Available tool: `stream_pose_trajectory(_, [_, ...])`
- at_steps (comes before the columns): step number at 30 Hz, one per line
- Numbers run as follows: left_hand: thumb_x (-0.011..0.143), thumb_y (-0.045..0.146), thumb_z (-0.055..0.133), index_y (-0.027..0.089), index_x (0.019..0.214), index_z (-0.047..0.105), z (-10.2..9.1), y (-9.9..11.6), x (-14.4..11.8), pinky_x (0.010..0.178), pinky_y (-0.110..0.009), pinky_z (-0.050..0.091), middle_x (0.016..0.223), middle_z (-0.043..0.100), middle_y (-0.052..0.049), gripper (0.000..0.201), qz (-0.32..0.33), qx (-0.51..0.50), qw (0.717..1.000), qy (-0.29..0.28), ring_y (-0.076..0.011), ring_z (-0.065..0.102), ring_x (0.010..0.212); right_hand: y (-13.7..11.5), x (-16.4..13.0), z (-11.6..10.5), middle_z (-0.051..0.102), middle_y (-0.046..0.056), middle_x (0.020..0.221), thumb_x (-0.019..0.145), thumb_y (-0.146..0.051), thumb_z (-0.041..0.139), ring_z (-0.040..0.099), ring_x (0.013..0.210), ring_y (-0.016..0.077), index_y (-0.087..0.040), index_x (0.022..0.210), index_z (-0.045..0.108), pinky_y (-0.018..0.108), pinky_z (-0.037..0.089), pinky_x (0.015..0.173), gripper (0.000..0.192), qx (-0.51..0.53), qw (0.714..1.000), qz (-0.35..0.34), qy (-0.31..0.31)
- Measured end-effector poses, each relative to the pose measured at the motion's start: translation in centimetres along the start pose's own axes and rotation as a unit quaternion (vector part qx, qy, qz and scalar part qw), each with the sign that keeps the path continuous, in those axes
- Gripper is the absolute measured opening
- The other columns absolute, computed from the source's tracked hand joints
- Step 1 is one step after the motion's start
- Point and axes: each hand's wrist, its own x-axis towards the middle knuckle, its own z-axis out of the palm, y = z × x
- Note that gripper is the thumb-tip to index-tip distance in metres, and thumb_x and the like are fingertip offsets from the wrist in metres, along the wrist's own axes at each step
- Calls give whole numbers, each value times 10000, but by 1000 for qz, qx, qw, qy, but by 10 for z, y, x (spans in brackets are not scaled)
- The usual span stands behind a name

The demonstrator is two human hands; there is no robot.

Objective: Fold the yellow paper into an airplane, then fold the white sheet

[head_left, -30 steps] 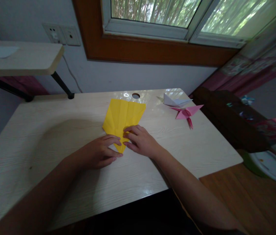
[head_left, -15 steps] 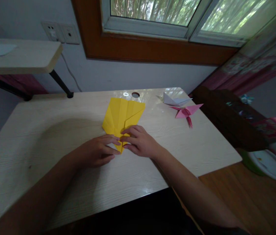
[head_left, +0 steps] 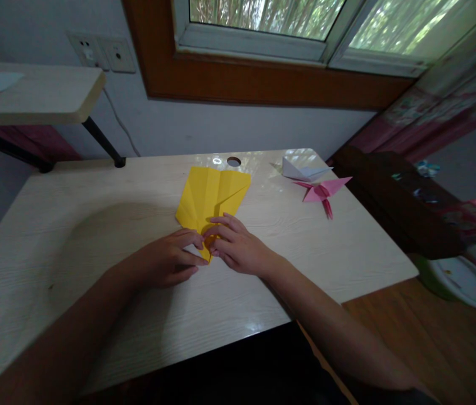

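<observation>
A sheet of yellow paper (head_left: 208,194) lies on the desk with long creases, its wide end away from me and its narrow point towards me. My left hand (head_left: 174,259) rests at the left edge near that point, fingers bent, with the fingertips holding the paper. From the right, my right hand (head_left: 235,247) has its thumb and fingers curled together at the fold just above the point. Its upper fingers lie over the paper. The fingers partly cover the narrow end, so the fold beneath them is hidden.
A pink folded paper figure (head_left: 322,191) and a white folded paper piece (head_left: 303,170) lie at the desk's back right. The desk (head_left: 136,332) has a round cable hole (head_left: 234,162) near its back edge. A raised shelf (head_left: 44,93) stands at the left.
My right hand has shifted slightly left, and its thumb and fingers have curled in closer at the paper's fold. The left hand stays almost in place.
</observation>
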Motion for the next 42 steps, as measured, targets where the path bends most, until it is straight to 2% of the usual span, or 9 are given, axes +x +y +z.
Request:
stream_pose_trajectory(13, [948,224,603,278,1206,717,1,0,1,1109,-467,442,1266,594,-105,287,3,12,1000,-7,-265,543,1243,3,2,4,601,69,1287,999,-266,550,401,1378,271,-239,1051,645,514,348,1177,112,33,999,16,3])
stream_pose_trajectory(21, [952,190,584,255,1269,674,1,0,-1,1093,-437,461,1233,625,-101,336,10,-13,1000,6,-238,576,1189,4,3,2,573,82,1321,996,-282,555,420,1352,271,-239,1101,627,511,362,1159,136,50,999,18,4])
stream_pose_trajectory(29, [939,202,589,282,1253,694,1,5,4,1072,-468,457,1224,613,-96,341,2,23,1000,-2,-259,565,1176,5,5,1,568,99,1313,976,-283,578,458,1307,271,-228,1146,602,506,383,1127,181,72,997,29,6])
stream_pose_trajectory(33, [940,209,584,293,1249,698,1,4,4,1052,-455,467,1216,618,-92,340,9,33,999,-9,-256,575,1151,6,5,4,558,110,1332,963,-265,595,473,1299,269,-227,1225,581,497,406,1114,266,77,995,55,17])
stream_pose_trajectory(38, [948,230,591,308,1215,718,0,4,3,1053,-444,471,1210,632,-83,306,10,42,999,-5,-250,581,1151,10,6,12,556,136,1350,952,-226,601,497,1283,279,-223,1377,493,501,445,1079,438,67,989,114,62])
stream_pose_trajectory(42, [939,219,602,313,1237,709,0,4,2,1115,-483,438,1388,584,-84,330,4,57,998,-10,-282,519,1305,15,9,16,557,155,1341,947,-231,617,517,1263,279,-190,1370,486,487,462,1074,444,64,984,143,90])
